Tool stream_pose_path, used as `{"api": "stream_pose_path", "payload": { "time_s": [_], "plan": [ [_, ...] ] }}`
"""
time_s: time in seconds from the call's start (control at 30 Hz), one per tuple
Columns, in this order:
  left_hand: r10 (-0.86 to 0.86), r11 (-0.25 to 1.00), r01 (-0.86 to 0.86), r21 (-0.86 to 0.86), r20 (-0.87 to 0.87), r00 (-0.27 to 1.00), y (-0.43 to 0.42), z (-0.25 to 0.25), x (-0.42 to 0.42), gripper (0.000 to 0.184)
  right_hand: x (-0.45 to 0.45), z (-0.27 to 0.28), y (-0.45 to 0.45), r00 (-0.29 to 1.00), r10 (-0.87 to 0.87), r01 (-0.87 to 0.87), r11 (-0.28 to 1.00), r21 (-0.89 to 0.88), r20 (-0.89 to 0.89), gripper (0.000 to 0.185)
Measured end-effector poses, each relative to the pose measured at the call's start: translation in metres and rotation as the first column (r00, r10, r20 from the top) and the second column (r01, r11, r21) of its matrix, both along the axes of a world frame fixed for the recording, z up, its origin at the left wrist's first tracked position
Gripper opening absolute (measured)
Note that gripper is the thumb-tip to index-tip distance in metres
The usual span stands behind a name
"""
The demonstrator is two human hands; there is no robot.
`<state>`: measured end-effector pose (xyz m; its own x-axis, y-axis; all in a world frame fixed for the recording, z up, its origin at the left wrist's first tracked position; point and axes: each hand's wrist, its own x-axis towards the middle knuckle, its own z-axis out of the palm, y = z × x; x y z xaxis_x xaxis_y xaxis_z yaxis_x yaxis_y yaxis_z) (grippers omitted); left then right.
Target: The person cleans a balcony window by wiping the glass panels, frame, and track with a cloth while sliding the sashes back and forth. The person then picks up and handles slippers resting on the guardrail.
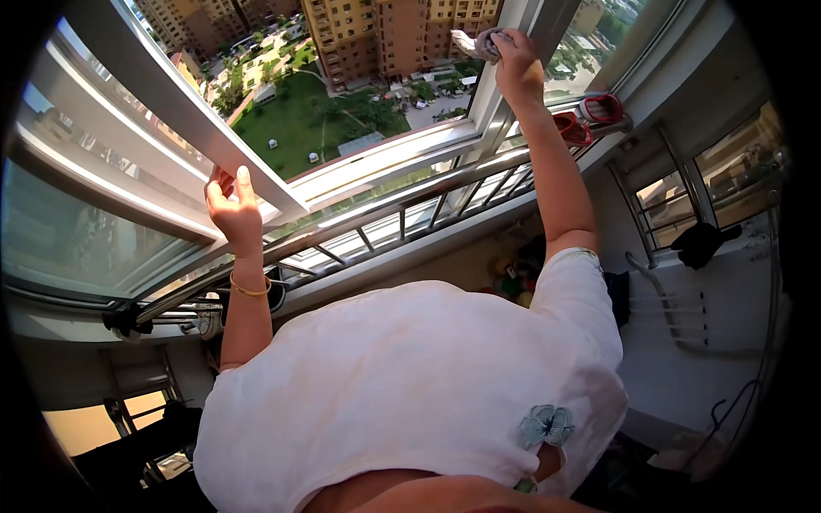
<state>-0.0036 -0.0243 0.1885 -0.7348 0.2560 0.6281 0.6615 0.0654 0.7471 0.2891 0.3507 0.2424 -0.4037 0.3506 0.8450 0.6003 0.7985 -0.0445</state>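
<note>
You stood at a window high above a lawn (pixel 291 120) and apartment buildings (pixel 402 38), both arms stretched toward the top of the frame. In the upper right of center, your right hand (pixel 517 73) was clamped on a bunched grayish cloth (pixel 486 44), one pale end of it poking out to the left, beside the white window post (pixel 494 107). At left of center, your left hand (pixel 235 209) met the lower part of a slanting white sash (pixel 180 107), thumb raised and fingers curled at its edge; whether they gripped it, you could not tell from this angle. A gold-colored bracelet (pixel 251 292) circled the wrist below. A metal railing (pixel 385 208) ran across the middle of the frame under the window, and red-trimmed items (pixel 603 109) sat near its right end, just beside your right forearm. Your white shirt (pixel 410 368), bearing a blue-green patch (pixel 547 425), filled the lower center, while a dark item (pixel 705 245) hung at far right.
</note>
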Motion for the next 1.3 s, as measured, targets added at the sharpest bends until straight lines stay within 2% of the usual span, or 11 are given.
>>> {"api": "stream_pose_path", "payload": {
  "time_s": [0.2, 0.33, 0.53, 0.67, 0.8, 0.87, 0.93, 1.07, 1.17, 1.23, 1.3],
  "plan": [
    [-0.254, 0.967, 0.253, -0.035, -0.026, 0.967, 0.059, 0.006, 0.051, 0.037, 0.049, 0.009, 0.002, 0.872, -0.065, 0.128, 0.987, 0.099, -0.486, 0.04],
    [-0.481, 0.877, 0.478, -0.059, -0.06, 0.875, 0.1, 0.008, 0.084, 0.041, 0.044, 0.029, 0.005, 0.931, 0.003, 0.121, 0.941, 0.316, -0.365, 0.048],
    [-0.701, 0.708, 0.688, -0.161, -0.038, 0.712, 0.169, 0.008, 0.128, 0.051, 0.029, -0.116, 0.002, 0.983, -0.177, 0.18, 0.981, 0.077, -0.052, 0.04],
    [-0.763, 0.573, 0.772, -0.274, 0.164, 0.625, 0.201, 0.026, 0.157, 0.06, 0.062, -0.211, -0.015, 0.979, 0.018, 0.086, 0.866, -0.493, 0.203, 0.034],
    [-0.806, 0.545, 0.776, -0.316, 0.057, 0.589, 0.244, 0.021, 0.176, 0.062, 0.087, -0.201, -0.013, 0.919, -0.145, -0.088, 0.832, -0.547, -0.368, 0.04],
    [-0.838, 0.522, 0.804, -0.285, 0.0, 0.545, 0.269, 0.008, 0.183, 0.065, 0.093, -0.147, -0.006, 0.874, -0.184, -0.023, 0.909, -0.415, -0.449, 0.042],
    [-0.85, 0.454, 0.828, -0.328, 0.12, 0.514, 0.27, 0.023, 0.2, 0.069, 0.092, -0.089, -0.001, 0.803, -0.159, -0.052, 0.942, -0.333, -0.574, 0.042],
    [-0.888, 0.41, 0.856, -0.317, 0.074, 0.453, 0.316, -0.007, 0.2, 0.071, 0.07, -0.031, 0.005, 0.745, 0.119, -0.24, 0.966, -0.097, -0.656, 0.039],
    [-0.906, 0.381, 0.864, -0.329, 0.051, 0.419, 0.312, -0.012, 0.196, 0.068, 0.034, -0.076, 0.028, 0.738, 0.146, -0.266, 0.96, -0.086, -0.659, 0.04],
    [-0.914, 0.326, 0.887, -0.326, 0.13, 0.384, 0.293, 0.0, 0.19, 0.063, 0.026, -0.115, 0.014, 0.709, -0.018, -0.253, 0.926, -0.279, -0.705, 0.041],
    [-0.87, 0.388, 0.826, -0.41, 0.132, 0.475, 0.246, -0.002, 0.184, 0.052, 0.026, -0.167, -0.001, 0.757, -0.196, -0.148, 0.878, -0.455, -0.624, 0.037]
  ]
}}
